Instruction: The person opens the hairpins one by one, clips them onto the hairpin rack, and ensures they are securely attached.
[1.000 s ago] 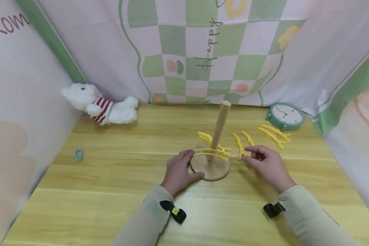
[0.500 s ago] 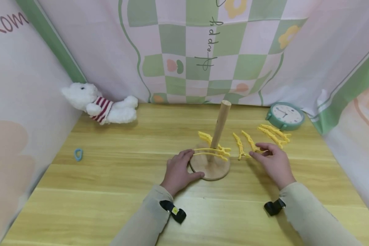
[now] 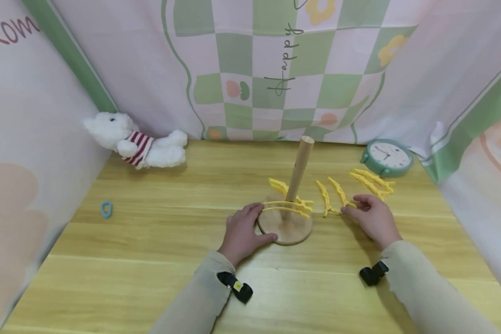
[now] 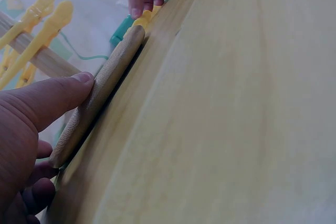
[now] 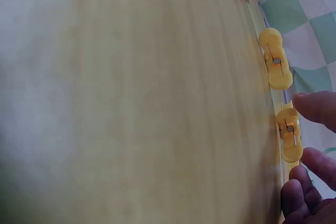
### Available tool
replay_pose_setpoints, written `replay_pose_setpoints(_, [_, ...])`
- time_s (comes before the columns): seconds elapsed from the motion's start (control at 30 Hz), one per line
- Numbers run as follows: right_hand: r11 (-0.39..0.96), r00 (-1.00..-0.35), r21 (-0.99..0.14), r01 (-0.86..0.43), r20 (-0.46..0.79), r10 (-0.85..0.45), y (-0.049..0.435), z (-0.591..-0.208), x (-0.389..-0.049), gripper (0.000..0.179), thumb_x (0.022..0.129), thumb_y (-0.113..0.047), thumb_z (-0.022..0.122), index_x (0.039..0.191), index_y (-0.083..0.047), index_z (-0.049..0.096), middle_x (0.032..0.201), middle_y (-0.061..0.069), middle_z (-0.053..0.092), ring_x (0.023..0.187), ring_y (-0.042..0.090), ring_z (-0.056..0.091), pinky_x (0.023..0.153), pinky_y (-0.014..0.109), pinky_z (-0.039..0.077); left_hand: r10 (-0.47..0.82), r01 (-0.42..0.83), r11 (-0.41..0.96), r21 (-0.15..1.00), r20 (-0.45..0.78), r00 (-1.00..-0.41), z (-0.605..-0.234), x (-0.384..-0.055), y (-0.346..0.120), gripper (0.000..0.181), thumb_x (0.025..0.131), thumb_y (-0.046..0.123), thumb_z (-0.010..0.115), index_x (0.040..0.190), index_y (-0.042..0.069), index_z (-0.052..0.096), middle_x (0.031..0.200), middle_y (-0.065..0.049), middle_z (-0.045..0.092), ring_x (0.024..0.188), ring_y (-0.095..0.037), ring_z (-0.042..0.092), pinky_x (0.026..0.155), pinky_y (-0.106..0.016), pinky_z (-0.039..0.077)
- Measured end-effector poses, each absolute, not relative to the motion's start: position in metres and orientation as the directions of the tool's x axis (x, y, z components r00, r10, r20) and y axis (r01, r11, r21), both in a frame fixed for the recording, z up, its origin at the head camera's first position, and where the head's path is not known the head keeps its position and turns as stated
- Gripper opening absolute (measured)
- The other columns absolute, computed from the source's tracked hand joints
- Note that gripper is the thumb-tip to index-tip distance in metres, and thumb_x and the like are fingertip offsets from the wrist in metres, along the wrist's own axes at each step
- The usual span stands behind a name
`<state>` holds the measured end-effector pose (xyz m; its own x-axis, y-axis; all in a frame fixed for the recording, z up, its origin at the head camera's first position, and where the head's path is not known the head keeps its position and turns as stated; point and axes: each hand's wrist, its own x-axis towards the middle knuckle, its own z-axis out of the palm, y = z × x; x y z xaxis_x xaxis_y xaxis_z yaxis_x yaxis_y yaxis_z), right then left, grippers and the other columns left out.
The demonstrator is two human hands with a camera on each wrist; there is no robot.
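Observation:
My left hand (image 3: 245, 233) grips the round base (image 3: 288, 232) of a wooden stand, its thumb on the rim in the left wrist view. Two yellow alligator hair clips (image 3: 290, 208) are clipped on the upright post (image 3: 300, 162), their arms on both sides of it. My right hand (image 3: 375, 220) is at the handle end of a yellow clip (image 3: 339, 190) lying on the table. In the right wrist view thumb and forefinger stand either side of that clip's handles (image 5: 290, 135); whether both touch is unclear. Another yellow clip (image 3: 323, 195) lies left of it.
Two more yellow clips (image 3: 371, 182) lie farther right, in front of a green alarm clock (image 3: 388, 155). A white plush toy (image 3: 146, 148) lies at the back left. A small blue ring-like item (image 3: 106, 210) is at the left. Printed cloth (image 3: 267, 111) hangs behind the table.
My right hand has moved right, from the left loose clip to the handle end of the one beside it. The left hand has stayed on the stand's base.

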<state>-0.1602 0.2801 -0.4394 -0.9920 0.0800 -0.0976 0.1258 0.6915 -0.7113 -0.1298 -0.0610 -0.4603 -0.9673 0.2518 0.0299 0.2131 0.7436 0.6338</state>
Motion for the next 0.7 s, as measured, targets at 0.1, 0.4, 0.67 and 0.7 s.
replay_pose_setpoints(0.1, [0.732, -0.991, -0.670, 0.125, -0.112, 0.066, 0.283, -0.439, -0.162, 0.078, 0.090, -0.050, 0.072, 0.137, 0.008, 0.049, 0.130, 0.030, 0.054, 0.116, 0.044, 0.052, 0.097, 0.058, 0.040, 0.252, 0.213, 0.745, 0.632, 0.029, -0.967, -0.460, -0.130, -0.061, 0.087, 0.080, 0.054, 0.080, 0.149, 0.014, 0.048, 0.154, -0.002, 0.045, 0.134, -0.029, 0.047, 0.107, -0.051, 0.029])
replay_pose_setpoints(0.4, [0.813, -0.988, -0.569, 0.123, -0.148, 0.046, 0.289, -0.434, -0.165, 0.082, 0.088, -0.056, 0.071, 0.130, 0.012, 0.053, 0.123, 0.034, 0.056, 0.110, 0.047, 0.055, 0.093, 0.060, 0.043, 0.252, 0.215, 0.753, 0.622, 0.029, -0.967, -0.462, -0.131, -0.061, 0.087, 0.080, 0.055, 0.079, 0.150, 0.015, 0.048, 0.154, -0.002, 0.045, 0.135, -0.028, 0.047, 0.107, -0.050, 0.030])
replay_pose_setpoints(0.67, [0.825, -0.992, -0.557, 0.092, -0.118, 0.031, 0.294, -0.432, -0.166, 0.066, 0.092, -0.041, 0.069, 0.128, 0.012, 0.057, 0.119, 0.033, 0.061, 0.106, 0.046, 0.059, 0.089, 0.057, 0.045, 0.252, 0.213, 0.752, 0.624, 0.026, -0.967, -0.463, -0.131, -0.061, 0.087, 0.080, 0.055, 0.079, 0.150, 0.015, 0.047, 0.154, -0.001, 0.045, 0.135, -0.028, 0.046, 0.107, -0.049, 0.029])
replay_pose_setpoints(0.7, [0.820, -0.993, -0.564, 0.096, -0.114, 0.038, 0.295, -0.433, -0.166, 0.065, 0.092, -0.041, 0.069, 0.128, 0.012, 0.057, 0.119, 0.032, 0.062, 0.106, 0.045, 0.059, 0.089, 0.057, 0.045, 0.252, 0.214, 0.751, 0.625, 0.027, -0.967, -0.463, -0.131, -0.061, 0.087, 0.080, 0.055, 0.079, 0.150, 0.015, 0.047, 0.154, -0.001, 0.045, 0.135, -0.028, 0.046, 0.107, -0.049, 0.029])
